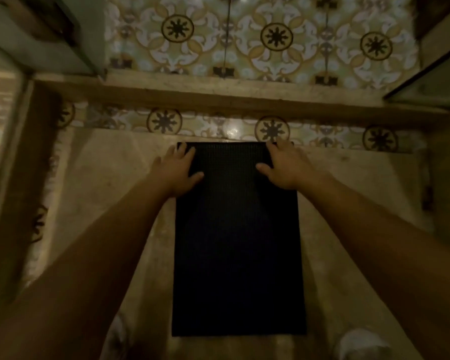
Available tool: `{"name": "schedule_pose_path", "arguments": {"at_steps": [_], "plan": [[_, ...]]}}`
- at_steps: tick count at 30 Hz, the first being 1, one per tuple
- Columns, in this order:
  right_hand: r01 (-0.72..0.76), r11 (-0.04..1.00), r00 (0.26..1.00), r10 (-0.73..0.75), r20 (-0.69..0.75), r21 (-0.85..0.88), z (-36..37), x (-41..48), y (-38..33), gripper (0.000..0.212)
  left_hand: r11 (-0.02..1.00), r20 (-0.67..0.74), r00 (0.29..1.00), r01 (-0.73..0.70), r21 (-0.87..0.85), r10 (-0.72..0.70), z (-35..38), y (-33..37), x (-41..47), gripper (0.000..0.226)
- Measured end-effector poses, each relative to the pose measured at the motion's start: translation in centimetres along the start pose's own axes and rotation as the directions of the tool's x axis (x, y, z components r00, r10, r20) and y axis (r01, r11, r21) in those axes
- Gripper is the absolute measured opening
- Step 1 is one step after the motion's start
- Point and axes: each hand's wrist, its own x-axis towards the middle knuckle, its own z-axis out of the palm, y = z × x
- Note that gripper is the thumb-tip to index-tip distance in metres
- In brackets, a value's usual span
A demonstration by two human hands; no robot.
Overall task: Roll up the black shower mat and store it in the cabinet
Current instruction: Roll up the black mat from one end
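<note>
The mat (238, 242) looks matt black with a fine ribbed grain, the floor (109, 203) dull smooth stone, the patterned tiles (231, 131) glossy.

The plain beige floor (109, 193) carries the black shower mat (238, 242), which lies flat and unrolled on it. Beyond the mat's far edge runs a band of patterned tiles (164, 122), then a raised step (218, 93) past that band.
</note>
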Motion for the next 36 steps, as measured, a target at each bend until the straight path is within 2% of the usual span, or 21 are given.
{"name": "schedule_pose_path", "arguments": {"at_steps": [4, 7, 10, 13, 16, 20, 24, 27, 30, 33, 36], "plan": [[0.013, 0.998, 1.000, -0.013, -0.006, -0.056, 0.9, 2.1, 2.1, 0.073, 0.998, -0.008, 0.999, -0.035, 0.044, 0.035, 0.7, -0.5, 3.1, 0.079], [0.019, 0.994, 0.997, -0.027, -0.075, -0.111, 0.6, 1.7, 2.2, 0.067, 0.994, -0.147, 0.984, -0.100, 0.045, 0.106, 0.2, -0.7, 2.4, 0.067], [0.015, 0.979, 0.978, -0.057, -0.202, -0.203, -0.7, 0.9, 2.2, 0.043, 0.984, -0.309, 0.934, -0.157, 0.087, 0.177, -1.4, -0.2, 1.9, 0.048], [0.029, 0.972, 0.956, -0.094, -0.277, -0.232, -1.5, 0.6, 2.6, 0.021, 0.973, -0.324, 0.920, -0.184, 0.136, 0.219, -3.0, 0.3, 2.1, 0.024], [0.025, 0.971, 0.962, -0.088, -0.257, -0.239, -2.5, 1.2, 2.9, 0.018, 0.949, -0.317, 0.910, -0.190, 0.251, 0.266, -4.2, 0.9, 2.7, 0.015], [-0.009, 0.986, 0.928, -0.053, -0.370, -0.164, -4.4, 2.2, 4.2, 0.018, 0.947, -0.449, 0.848, -0.168, 0.276, 0.281, -6.3, 1.9, 4.3, 0.013], [0.036, 0.986, 0.942, -0.088, -0.323, -0.163, -5.2, 2.7, 5.2, 0.024, 0.966, -0.413, 0.877, -0.183, 0.184, 0.245, -7.7, 2.5, 5.5, 0.013], [0.085, 0.979, 0.949, -0.137, -0.285, -0.188, -4.8, 2.9, 5.6, 0.020, 0.966, -0.343, 0.912, -0.162, 0.204, 0.226, -6.9, 2.3, 5.8, 0.009], [0.149, 0.982, 0.965, -0.170, -0.202, -0.112, -4.5, 2.8, 6.0, 0.029, 0.968, -0.300, 0.928, -0.171, 0.183, 0.220, -5.9, 1.8, 6.3, 0.018], [0.145, 0.989, 0.969, -0.147, -0.197, -0.024, -4.4, 2.8, 6.4, 0.021, 0.970, -0.290, 0.933, -0.169, 0.174, 0.215, -5.7, 1.5, 7.0, 0.017], [0.109, 0.992, 0.971, -0.093, -0.218, 0.062, -3.9, 3.2, 6.1, 0.037, 0.972, -0.282, 0.933, -0.193, 0.132, 0.224, -6.1, 1.3, 7.7, 0.020]]}}
